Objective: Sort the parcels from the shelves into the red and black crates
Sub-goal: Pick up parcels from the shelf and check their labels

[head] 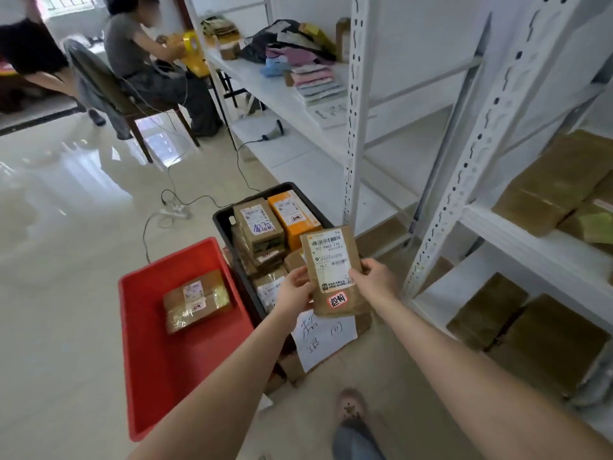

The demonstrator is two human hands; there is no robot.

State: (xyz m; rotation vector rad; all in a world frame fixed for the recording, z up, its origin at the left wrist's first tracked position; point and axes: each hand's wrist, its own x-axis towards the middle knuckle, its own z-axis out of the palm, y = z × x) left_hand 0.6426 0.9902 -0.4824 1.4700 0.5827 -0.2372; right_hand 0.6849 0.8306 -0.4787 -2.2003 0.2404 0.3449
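Stretching both forearms forward, holding the flat brown parcel point(331, 270) upright over the black crate's point(220, 220) near end, right of the red crate point(185, 366); pinching its left edge with the left grip point(293, 288), its right edge with the right grip point(376, 278); probably handling light and slightly bendy, so taking hold at both edges

The parcel point(335, 295) I grip covers whatever lies in the black crate point(220, 218) straight behind it. How the fingers of my left hand point(293, 288) and right hand point(374, 277) sit on its back does not show. The fine print on its label point(330, 260) is too small to read. Below my grip, a written sheet of paper point(323, 343) hides the crate's near wall. My left forearm point(215, 393) crosses the near corner of the red crate point(159, 366). Right of my grip, brown parcels point(557, 180) on the shelves run off the edge.
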